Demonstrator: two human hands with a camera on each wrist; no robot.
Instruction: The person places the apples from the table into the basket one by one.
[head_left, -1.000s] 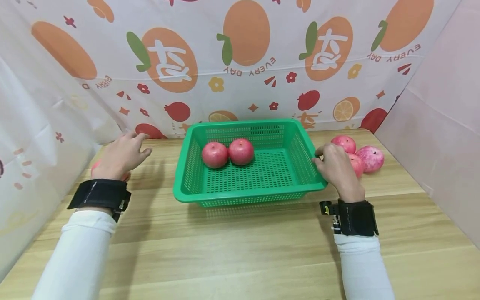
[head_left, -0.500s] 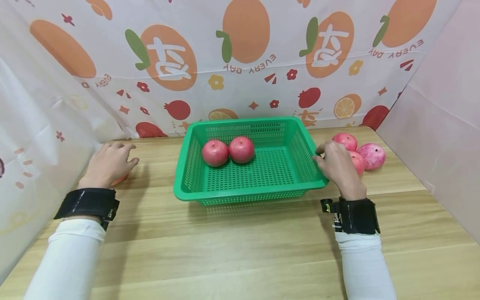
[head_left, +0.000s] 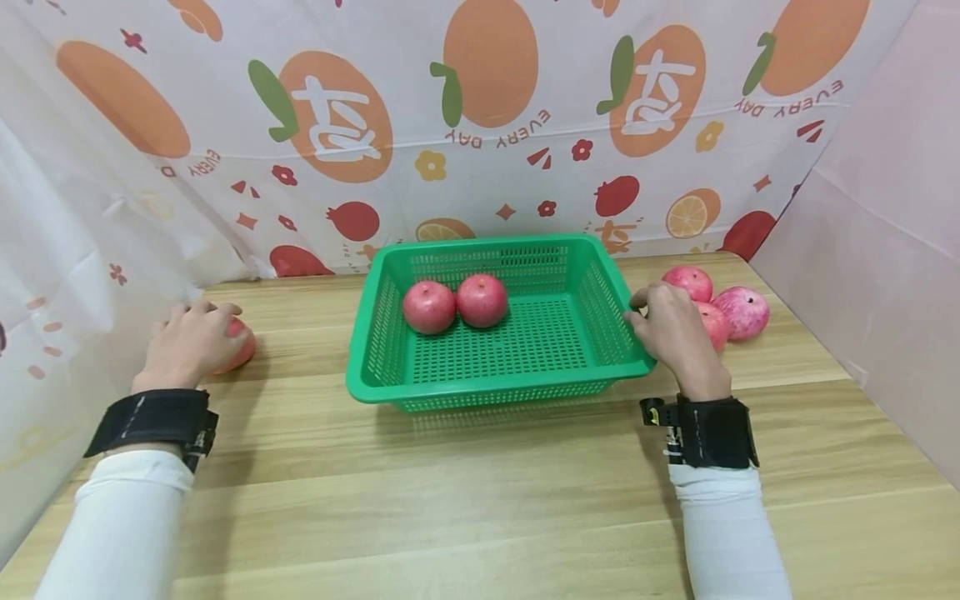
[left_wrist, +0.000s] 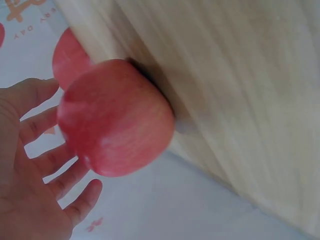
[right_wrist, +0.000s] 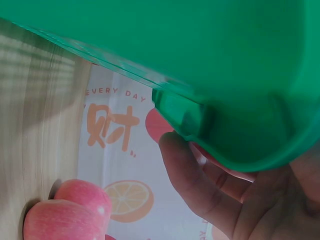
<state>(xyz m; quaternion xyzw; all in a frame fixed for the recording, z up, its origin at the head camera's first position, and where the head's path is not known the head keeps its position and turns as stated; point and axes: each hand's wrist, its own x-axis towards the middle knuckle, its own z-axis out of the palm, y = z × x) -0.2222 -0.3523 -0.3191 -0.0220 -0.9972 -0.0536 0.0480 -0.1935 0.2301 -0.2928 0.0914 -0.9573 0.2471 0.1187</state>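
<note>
In the head view my left hand is over a red apple at the left of the table. Its fingers are spread and only loosely bent, and the left wrist view shows them behind and beside the apple, not closed round it. My right hand grips the right rim of a green plastic basket. From the right wrist, thumb and fingers curl about the basket's edge. Two red apples sit side by side in the basket's left half.
Beyond my right hand lie two pinkish-red apples and a mottled, purplish-pink round fruit. A white cloth with printed fruit hangs behind the wooden table, and pale sheets close off both sides.
My left hand has moved left and lower, down to the apple, whose right side now shows more. The right hand keeps its hold on the basket, which stays put.
</note>
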